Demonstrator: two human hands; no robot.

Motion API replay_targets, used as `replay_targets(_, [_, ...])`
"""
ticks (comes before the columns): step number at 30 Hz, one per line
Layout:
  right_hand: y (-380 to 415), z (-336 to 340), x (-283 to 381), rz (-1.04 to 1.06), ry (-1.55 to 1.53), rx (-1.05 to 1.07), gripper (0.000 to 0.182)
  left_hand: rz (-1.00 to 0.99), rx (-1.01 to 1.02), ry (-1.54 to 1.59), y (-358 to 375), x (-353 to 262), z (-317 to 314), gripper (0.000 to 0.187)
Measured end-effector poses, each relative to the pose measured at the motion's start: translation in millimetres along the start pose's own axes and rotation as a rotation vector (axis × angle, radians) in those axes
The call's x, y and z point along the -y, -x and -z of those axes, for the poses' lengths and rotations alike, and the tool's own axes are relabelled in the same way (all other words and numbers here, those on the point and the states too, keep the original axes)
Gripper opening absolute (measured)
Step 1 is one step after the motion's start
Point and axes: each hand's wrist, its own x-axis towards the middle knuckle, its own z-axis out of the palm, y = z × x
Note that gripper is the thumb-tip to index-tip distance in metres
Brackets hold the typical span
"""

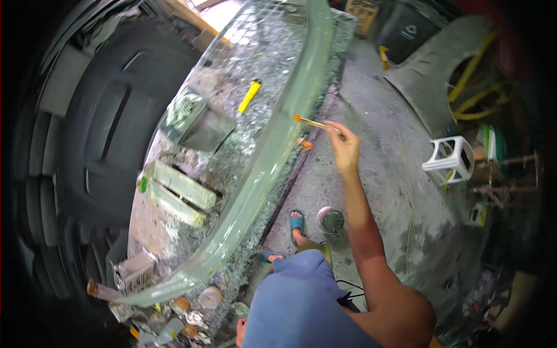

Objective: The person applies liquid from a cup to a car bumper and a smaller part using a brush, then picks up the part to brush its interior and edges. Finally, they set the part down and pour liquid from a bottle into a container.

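The white print on the one black bin (409, 35) is too small for me to read. One long, curved, glossy pale-green strip (255, 171) lies along the speckled bench (232, 61). My right hand (344, 145) pinches one thin brush (314, 122), its orange bristles (297, 118) at the strip. My left hand (241, 332) barely shows, well apart; I can't tell its grip.

Stained grey floor (383, 168), white plastic stool (458, 152)
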Motion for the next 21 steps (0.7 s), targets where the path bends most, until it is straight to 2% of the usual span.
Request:
replay_targets(1, [8.6, 1.4, -5.3, -0.069, 0.016, -0.04, 0.02, -0.031, 0.042, -0.072, -6.1, 8.0, 5.2, 0.024])
replay_targets(2, [12.9, 3.4, -14.6, -0.134, 0.023, -0.058, 0.021, 0.032, 0.109, -0.054, 14.3, -28.8, 8.7, 0.018])
replay_targets(3, [18.1, 8.9, -34.3, -0.128, -0.078, -0.026, 0.023, 0.095, 0.175, -0.04, 68.6, -147.5, -9.3, 0.013])
replay_targets(4, [26.9, 8.6, -36.9, -0.192, -0.115, -0.047, 0.024, 0.017, 0.26, -0.025, 91.1, -212.5, -9.2, 0.015])
replay_targets(5, [34.2, 6.2, -32.4, -0.316, -0.195, -0.048, 0.024, -0.006, 0.243, 0.036, 111.5, -276.1, -9.7, 0.018])
replay_targets(6, [39.5, 5.4, -39.5, -0.344, -0.119, -0.098, 0.025, -0.168, 0.224, 0.19, 125.4, -324.3, -6.3, 0.023])
replay_targets(7, [45.2, 3.4, -40.8, -0.343, -0.179, -0.102, 0.022, -0.301, 0.103, 0.278, 136.0, -364.6, -1.3, 0.024])
replay_targets(8, [50.0, 3.6, -44.4, -0.353, -0.185, -0.087, 0.022, -0.555, 0.022, 0.29, 129.6, -392.3, 8.9, 0.027])
replay_targets(10, [53.9, 2.1, -46.8, -0.354, -0.198, -0.052, 0.023, -0.688, -0.258, 0.248, 105.5, -448.6, 31.3, 0.026])
replay_targets(11, [53.9, 3.0, -47.0, -0.344, -0.213, -0.047, 0.023, -0.753, -0.371, 0.134, 74.9, -463.3, 49.8, 0.022])
replay_targets(12, [52.6, 4.2, -46.0, -0.333, -0.226, -0.05, 0.023, -0.76, -0.402, 0.266, 41.0, -474.9, 62.9, 0.021])
replay_targets(14, [44.2, 11.9, -43.4, -0.299, -0.233, -0.034, 0.024, -0.664, -0.406, 0.412, -38.3, -485.1, 92.1, 0.024])
replay_targets(17, [34.6, 16.0, -38.5, -0.292, -0.187, -0.044, 0.024, -0.488, -0.45, 0.365, -139.5, -477.1, 120.5, 0.026])
replay_targets(18, [30.2, 33.6, -32.4, -0.311, -0.131, -0.086, 0.024, -0.464, -0.424, 0.338, -166.0, -472.7, 124.5, 0.028])
replay_targets(19, [33.1, 41.0, -23.5, -0.308, -0.188, -0.091, 0.023, -0.533, -0.425, 0.442, -186.0, -460.9, 124.7, 0.029])
replay_targets(21, [38.7, 46.6, -12.3, -0.297, -0.174, -0.196, 0.022, -0.404, -0.301, 0.507, -223.6, -470.1, 135.4, 0.032])
